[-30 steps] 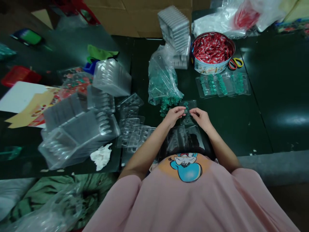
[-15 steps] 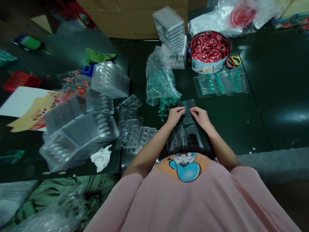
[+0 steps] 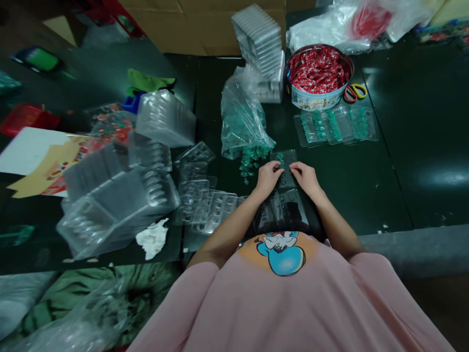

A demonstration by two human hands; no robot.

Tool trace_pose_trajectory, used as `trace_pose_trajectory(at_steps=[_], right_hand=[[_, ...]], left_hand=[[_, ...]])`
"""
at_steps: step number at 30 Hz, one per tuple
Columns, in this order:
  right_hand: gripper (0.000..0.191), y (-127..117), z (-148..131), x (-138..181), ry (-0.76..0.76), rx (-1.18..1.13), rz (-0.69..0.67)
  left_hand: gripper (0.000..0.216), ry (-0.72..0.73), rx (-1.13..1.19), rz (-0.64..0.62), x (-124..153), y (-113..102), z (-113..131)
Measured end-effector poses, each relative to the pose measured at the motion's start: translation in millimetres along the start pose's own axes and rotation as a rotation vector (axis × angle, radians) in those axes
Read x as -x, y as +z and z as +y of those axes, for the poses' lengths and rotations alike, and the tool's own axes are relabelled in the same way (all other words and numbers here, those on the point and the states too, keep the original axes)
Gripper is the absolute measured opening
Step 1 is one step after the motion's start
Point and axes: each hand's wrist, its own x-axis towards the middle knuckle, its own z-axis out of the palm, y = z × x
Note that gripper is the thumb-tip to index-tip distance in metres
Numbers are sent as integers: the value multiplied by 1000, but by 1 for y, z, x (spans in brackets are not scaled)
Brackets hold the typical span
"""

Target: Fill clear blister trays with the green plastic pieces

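Before me lies a clear plastic tray (image 3: 289, 182) with a short row of green translucent pieces (image 3: 280, 157) along its left side. Over that row, my left hand (image 3: 268, 177) is closed in a pinch; what its fingertips hold is hidden. My right hand (image 3: 306, 178) is also pinched, at the tray's right side, and I cannot make out anything in it. A clear bag (image 3: 242, 120) of green pieces lies beyond my left hand, its mouth spilling a loose heap (image 3: 250, 159). More clear trays (image 3: 282, 208) sit close to my body.
Filled trays (image 3: 335, 126) lie at the back right, below a round tin (image 3: 317, 100) of red wrapped packets and some scissors (image 3: 355, 92). Stacked clear trays (image 3: 119, 195) crowd the left, beside a crumpled white tissue (image 3: 152, 239). A cardboard box (image 3: 216, 29) stands behind.
My left hand has shifted slightly toward the tray's near part, its fingers more curled. My right hand stays almost in place.
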Motion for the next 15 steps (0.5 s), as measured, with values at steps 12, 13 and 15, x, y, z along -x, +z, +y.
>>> trace_pose_trajectory(at_steps=[12,13,15], right_hand=[[17,18,-14,-21,-158,226,-122],[16,20,-15,-22,-160,253,-138],[14,24,-15,-25,-161,297,-163]], left_hand=[[28,-5,-63,-120,-2,-9,2],[30,-18,-53,-125,-2,-16,2],[30,-42,-97,-83,-2,-34,0]])
